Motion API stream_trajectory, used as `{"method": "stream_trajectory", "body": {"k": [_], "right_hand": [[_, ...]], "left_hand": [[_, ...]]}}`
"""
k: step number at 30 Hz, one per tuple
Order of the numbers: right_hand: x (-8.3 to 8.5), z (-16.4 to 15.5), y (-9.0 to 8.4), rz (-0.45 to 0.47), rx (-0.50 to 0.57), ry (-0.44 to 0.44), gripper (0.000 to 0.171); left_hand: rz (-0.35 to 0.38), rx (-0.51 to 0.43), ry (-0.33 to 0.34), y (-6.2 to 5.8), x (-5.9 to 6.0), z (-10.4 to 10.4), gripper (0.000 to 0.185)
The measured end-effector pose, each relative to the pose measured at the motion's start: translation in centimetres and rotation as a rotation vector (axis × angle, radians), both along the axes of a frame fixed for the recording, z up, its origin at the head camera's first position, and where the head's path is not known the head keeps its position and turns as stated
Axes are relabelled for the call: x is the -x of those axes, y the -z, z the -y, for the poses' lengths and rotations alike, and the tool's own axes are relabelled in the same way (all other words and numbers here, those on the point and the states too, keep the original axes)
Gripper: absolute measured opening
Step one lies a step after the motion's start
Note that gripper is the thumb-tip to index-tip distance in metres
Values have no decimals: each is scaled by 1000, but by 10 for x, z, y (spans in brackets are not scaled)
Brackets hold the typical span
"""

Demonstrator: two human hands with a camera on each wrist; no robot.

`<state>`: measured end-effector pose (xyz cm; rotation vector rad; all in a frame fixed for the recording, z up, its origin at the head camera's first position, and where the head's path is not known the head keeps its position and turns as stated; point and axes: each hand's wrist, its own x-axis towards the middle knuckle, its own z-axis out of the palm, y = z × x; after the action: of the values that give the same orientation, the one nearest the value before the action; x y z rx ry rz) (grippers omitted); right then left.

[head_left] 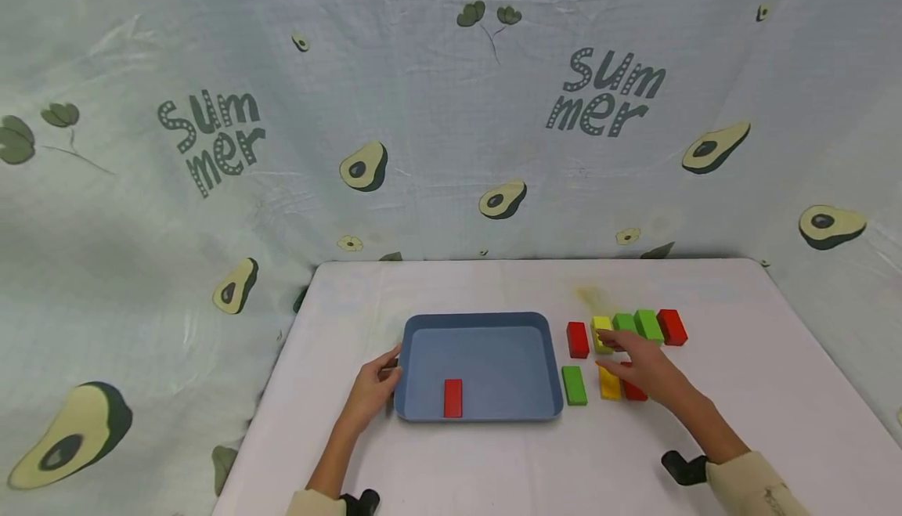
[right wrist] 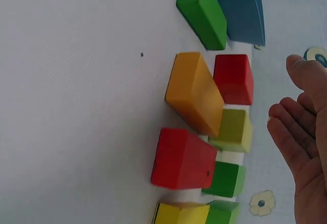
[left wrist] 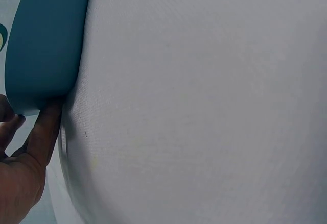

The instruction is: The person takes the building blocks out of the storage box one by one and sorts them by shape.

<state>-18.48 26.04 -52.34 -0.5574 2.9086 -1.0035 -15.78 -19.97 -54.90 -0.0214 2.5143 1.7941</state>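
Note:
A blue tray (head_left: 500, 351) lies on the table, with one red block (head_left: 452, 398) inside near its front wall. My left hand (head_left: 373, 391) rests against the tray's left side; in the left wrist view its fingers (left wrist: 43, 132) touch the outer wall. Over two rows of blocks on the right hovers my right hand (head_left: 648, 367), thumb and fingers spread apart, holding nothing. Its fingertips overlap a yellow block (head_left: 600, 326) in the back row and an orange block (head_left: 609, 385) in front. A red block (head_left: 634, 394) is partly hidden under the hand.
The back row also has a red block (head_left: 577, 340), two green blocks (head_left: 649, 326) and another red block (head_left: 672, 327). A green block (head_left: 574, 387) lies in front, beside the tray. Another yellow block (right wrist: 183, 214) shows in the right wrist view. Printed cloth (head_left: 423, 109) hangs behind.

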Motion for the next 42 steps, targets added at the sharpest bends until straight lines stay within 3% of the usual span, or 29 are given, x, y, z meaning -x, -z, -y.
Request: {"method": "stream_trajectory", "body": {"k": [3, 9, 15, 20, 28, 35, 42], "right_hand": [[0, 9, 1, -12, 8, -4, 49], [3, 31, -3, -60, 32, -40, 49], [4, 66, -11, -43, 100, -138, 52], [4, 99, -11, -47, 88, -232, 54], [0, 139, -6, -20, 53, -312, 61], [-3, 164, -1, -70, -16, -320, 64], [-6, 184, 2, -39, -67, -317, 67]], "left_hand": [[-1, -17, 31, -7, -1, -3, 45], [3, -25, 62, -32, -8, -8, 45], [3, -13, 47, -39, -11, -8, 44], [9, -8, 42, -38, -11, -8, 44], [7, -4, 41, -35, -10, -7, 45], [14, 6, 2, 0, 1, 2, 45], [8, 11, 0, 1, 0, 3, 45]]}}
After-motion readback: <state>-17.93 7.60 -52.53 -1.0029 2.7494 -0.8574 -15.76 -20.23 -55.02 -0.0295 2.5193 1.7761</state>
